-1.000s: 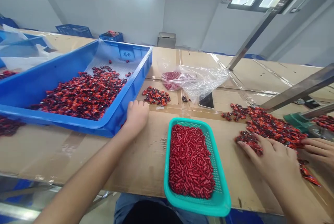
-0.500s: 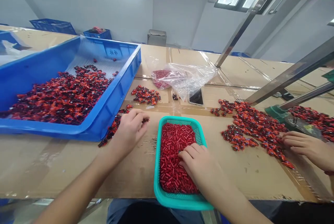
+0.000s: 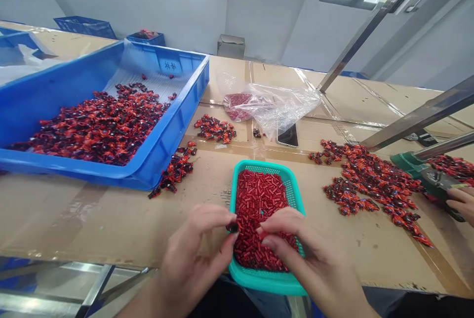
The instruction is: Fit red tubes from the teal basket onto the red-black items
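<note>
My left hand (image 3: 198, 246) is closed in a pinch on a small black-and-red piece (image 3: 232, 227), held over the left rim of the green basket (image 3: 233, 194). Thumb and forefinger of my right hand (image 3: 309, 249) are pinched together above the basket; whatever is between them is too small to make out. Many short red tubes (image 3: 259, 192) fill the basket. To its left lies a loose pile of black-and-red pieces (image 3: 177, 170), with a smaller pile (image 3: 215, 128) behind it.
A large blue bin (image 3: 188, 98) of similar pieces stands at left. Behind the basket lie a clear plastic bag (image 3: 274, 105) and a phone (image 3: 288, 136). At right are a heap of pieces (image 3: 370, 177), a metal post (image 3: 418, 113) and another person's hand (image 3: 462, 202).
My left hand has moved from the loose pile to the basket with a piece in its fingers. My right hand has lifted out of the tubes. The other person's hand has shifted right.
</note>
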`<state>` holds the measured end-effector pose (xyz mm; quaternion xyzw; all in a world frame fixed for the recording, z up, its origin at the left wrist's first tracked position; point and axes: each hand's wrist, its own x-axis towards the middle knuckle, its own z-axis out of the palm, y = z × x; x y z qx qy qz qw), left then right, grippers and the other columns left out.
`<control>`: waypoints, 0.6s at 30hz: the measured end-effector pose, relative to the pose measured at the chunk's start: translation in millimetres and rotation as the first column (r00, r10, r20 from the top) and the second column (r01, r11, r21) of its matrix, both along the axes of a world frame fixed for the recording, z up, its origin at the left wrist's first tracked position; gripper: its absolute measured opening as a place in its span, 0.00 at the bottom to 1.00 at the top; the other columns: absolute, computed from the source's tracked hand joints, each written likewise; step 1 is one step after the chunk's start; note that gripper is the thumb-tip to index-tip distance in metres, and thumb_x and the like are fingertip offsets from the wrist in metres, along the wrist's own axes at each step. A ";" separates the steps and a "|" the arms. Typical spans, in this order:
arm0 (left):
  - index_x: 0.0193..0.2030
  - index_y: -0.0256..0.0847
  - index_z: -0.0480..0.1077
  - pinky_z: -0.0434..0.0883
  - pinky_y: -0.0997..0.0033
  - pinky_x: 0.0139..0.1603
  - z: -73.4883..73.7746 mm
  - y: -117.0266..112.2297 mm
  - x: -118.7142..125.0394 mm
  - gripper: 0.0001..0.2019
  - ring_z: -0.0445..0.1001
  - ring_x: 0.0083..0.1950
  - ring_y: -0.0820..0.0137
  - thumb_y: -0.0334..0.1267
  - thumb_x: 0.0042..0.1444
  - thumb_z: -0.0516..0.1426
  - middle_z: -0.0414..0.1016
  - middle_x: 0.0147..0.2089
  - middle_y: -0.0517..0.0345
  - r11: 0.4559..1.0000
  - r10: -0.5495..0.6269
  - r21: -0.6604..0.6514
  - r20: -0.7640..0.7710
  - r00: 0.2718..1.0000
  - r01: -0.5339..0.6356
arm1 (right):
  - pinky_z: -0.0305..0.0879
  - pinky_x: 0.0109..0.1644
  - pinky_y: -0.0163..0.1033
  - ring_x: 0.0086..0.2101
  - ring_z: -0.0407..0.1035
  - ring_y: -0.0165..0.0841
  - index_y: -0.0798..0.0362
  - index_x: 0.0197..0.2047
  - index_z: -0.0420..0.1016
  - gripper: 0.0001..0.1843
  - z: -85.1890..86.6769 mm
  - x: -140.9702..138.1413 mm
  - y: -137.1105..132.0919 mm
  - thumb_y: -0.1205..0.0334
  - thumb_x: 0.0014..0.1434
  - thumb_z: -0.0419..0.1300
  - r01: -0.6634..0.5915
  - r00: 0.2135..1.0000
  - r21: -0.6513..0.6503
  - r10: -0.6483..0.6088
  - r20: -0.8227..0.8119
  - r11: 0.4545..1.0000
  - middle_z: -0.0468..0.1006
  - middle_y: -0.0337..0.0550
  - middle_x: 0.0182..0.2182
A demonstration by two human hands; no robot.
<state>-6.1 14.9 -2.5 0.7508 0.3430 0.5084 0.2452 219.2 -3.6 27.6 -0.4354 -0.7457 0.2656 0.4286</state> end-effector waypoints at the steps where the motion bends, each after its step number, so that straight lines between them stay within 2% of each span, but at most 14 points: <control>1: 0.58 0.45 0.68 0.78 0.77 0.53 3.6 -2.5 1.4 0.19 0.82 0.50 0.72 0.23 0.64 0.60 0.81 0.47 0.57 0.999 -0.021 0.031 -0.006 1.000 0.022 | 0.78 0.42 0.37 0.38 0.78 0.33 0.47 0.48 0.77 0.05 5.6 -4.4 -2.1 0.66 0.71 0.63 -0.019 0.999 0.012 0.019 -0.038 1.000 0.83 0.40 0.37; 5: 0.58 0.46 0.67 0.81 0.73 0.49 11.8 -10.8 4.9 0.21 0.83 0.47 0.72 0.21 0.63 0.60 0.84 0.46 0.57 0.993 -0.033 0.113 -0.073 0.997 0.041 | 0.79 0.41 0.40 0.37 0.77 0.35 0.50 0.46 0.78 0.07 17.1 -15.2 -4.8 0.71 0.67 0.66 -0.060 0.998 0.136 0.062 -0.008 0.989 0.83 0.44 0.37; 8: 0.58 0.46 0.67 0.80 0.71 0.50 8.5 -16.9 3.6 0.22 0.83 0.47 0.72 0.19 0.63 0.59 0.84 0.47 0.57 0.985 -0.026 0.168 -0.099 0.995 0.043 | 0.78 0.38 0.39 0.35 0.76 0.34 0.51 0.44 0.78 0.07 18.3 -16.5 -4.6 0.71 0.65 0.68 -0.068 0.997 0.172 0.063 0.032 0.983 0.82 0.43 0.34; 12: 0.56 0.41 0.68 0.79 0.67 0.55 2.8 -21.0 0.3 0.21 0.82 0.52 0.71 0.16 0.61 0.59 0.84 0.51 0.53 0.973 -0.060 0.217 -0.086 0.994 0.077 | 0.77 0.38 0.39 0.35 0.75 0.33 0.50 0.42 0.76 0.07 17.7 -16.3 -6.2 0.71 0.66 0.67 -0.092 0.996 0.165 0.090 0.018 0.982 0.81 0.41 0.33; 16: 0.43 0.42 0.67 0.78 0.70 0.52 6.5 -17.7 3.1 0.14 0.82 0.48 0.73 0.18 0.62 0.58 0.85 0.48 0.55 0.972 -0.061 0.223 -0.057 0.997 0.072 | 0.76 0.39 0.39 0.34 0.75 0.33 0.50 0.42 0.75 0.06 17.0 -15.8 -9.1 0.69 0.67 0.67 -0.073 0.997 0.152 0.077 -0.024 0.986 0.80 0.40 0.33; 18: 0.37 0.43 0.65 0.79 0.72 0.49 10.9 -15.5 6.0 0.13 0.83 0.46 0.73 0.19 0.63 0.59 0.85 0.45 0.56 0.975 -0.063 0.208 -0.069 0.996 0.076 | 0.76 0.38 0.40 0.34 0.75 0.33 0.49 0.42 0.75 0.05 16.3 -15.1 -10.3 0.67 0.67 0.67 -0.066 0.997 0.140 0.071 -0.034 0.988 0.80 0.40 0.32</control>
